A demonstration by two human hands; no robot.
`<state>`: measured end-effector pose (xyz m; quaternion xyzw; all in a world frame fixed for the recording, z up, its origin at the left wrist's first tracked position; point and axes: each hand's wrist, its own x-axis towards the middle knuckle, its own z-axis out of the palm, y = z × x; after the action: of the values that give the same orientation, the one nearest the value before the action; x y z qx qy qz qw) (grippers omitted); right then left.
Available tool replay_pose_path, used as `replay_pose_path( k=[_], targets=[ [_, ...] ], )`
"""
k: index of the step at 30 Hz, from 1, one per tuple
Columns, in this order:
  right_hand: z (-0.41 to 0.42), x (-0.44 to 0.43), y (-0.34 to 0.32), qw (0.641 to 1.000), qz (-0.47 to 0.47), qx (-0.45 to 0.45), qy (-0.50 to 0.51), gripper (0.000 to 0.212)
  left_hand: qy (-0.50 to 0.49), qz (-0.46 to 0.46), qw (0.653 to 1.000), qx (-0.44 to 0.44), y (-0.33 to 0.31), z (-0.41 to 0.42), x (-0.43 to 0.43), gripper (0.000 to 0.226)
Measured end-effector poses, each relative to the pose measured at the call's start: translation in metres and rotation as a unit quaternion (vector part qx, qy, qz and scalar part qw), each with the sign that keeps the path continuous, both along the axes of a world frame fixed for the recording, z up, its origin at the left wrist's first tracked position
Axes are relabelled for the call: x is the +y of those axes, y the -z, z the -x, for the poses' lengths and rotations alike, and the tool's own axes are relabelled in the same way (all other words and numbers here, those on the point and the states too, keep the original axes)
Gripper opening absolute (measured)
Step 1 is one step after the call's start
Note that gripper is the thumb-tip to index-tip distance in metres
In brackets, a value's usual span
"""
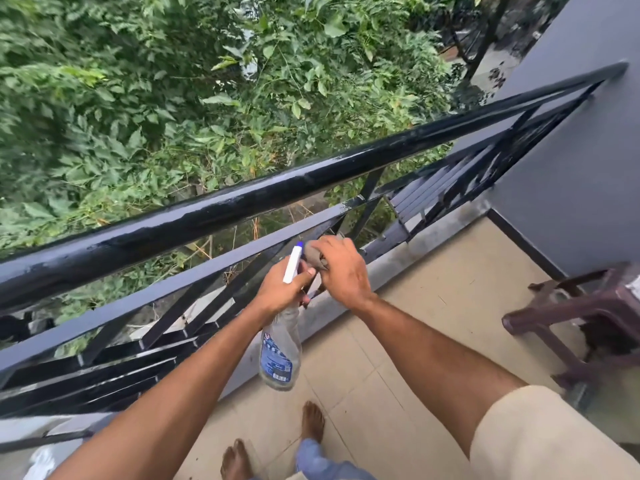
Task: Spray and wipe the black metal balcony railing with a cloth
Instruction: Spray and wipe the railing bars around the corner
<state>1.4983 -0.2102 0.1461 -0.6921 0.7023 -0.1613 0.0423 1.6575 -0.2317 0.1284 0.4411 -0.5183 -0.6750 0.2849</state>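
One long black railing (242, 199) runs from 8 o'clock up to 2 o'clock. The tan floor (433, 306) has open room at 4 o'clock, up to a brown stool (588, 317) at 3 o'clock. In the middle, the left hand (284, 289) grips a bottle (280, 355) that hangs down. Just beside it, the right hand (343, 271) holds a cloth (313, 254) by a thin lower bar.

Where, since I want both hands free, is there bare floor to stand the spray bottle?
The tiled floor is bare between the base of the railing and the brown stool, up to the grey wall. It is crowded around the stool's legs and by the feet. The left hand grips the spray bottle, the right hand the cloth.
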Motion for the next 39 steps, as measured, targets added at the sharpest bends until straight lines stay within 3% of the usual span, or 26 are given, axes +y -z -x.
replay_pose_path(
  k=[4, 7, 15, 22, 25, 28, 35, 39],
  targets=[
    [0.004, -0.014, -0.003, 0.998, 0.053, 0.003, 0.028, 0.051, 0.019, 0.028, 0.999, -0.006, -0.01, -0.007, 0.001, 0.019],
    [0.007, -0.022, 0.002, 0.997, 0.065, -0.005, 0.052, 0.049, 0.012, 0.026, 0.999, -0.023, -0.009, -0.014, 0.003, 0.005],
    [0.001, -0.034, 0.019, 0.987, 0.116, -0.067, 0.092, 0.039, -0.041, -0.005, 0.998, -0.055, 0.018, -0.04, 0.009, 0.014],
    [-0.024, -0.034, 0.037, 0.957, 0.107, -0.19, 0.191, 0.039, -0.037, 0.078, 0.98, -0.179, 0.048, -0.051, 0.014, 0.012],
    [-0.038, -0.025, 0.054, 0.978, 0.022, -0.159, 0.135, 0.04, -0.043, 0.105, 0.971, -0.209, 0.047, -0.047, 0.015, 0.01],
    [-0.047, -0.032, 0.059, 0.986, 0.005, -0.125, 0.107, 0.047, -0.071, 0.091, 0.976, -0.185, 0.044, -0.047, 0.015, 0.015],
    [-0.009, -0.034, 0.034, 0.956, 0.179, -0.162, 0.167, 0.039, -0.106, 0.076, 0.98, -0.148, 0.043, -0.057, 0.021, 0.009],
    [-0.024, -0.044, 0.037, 0.976, 0.121, -0.121, 0.137, 0.038, -0.134, 0.038, 0.976, -0.165, 0.053, -0.066, 0.028, 0.02]
  ],
)
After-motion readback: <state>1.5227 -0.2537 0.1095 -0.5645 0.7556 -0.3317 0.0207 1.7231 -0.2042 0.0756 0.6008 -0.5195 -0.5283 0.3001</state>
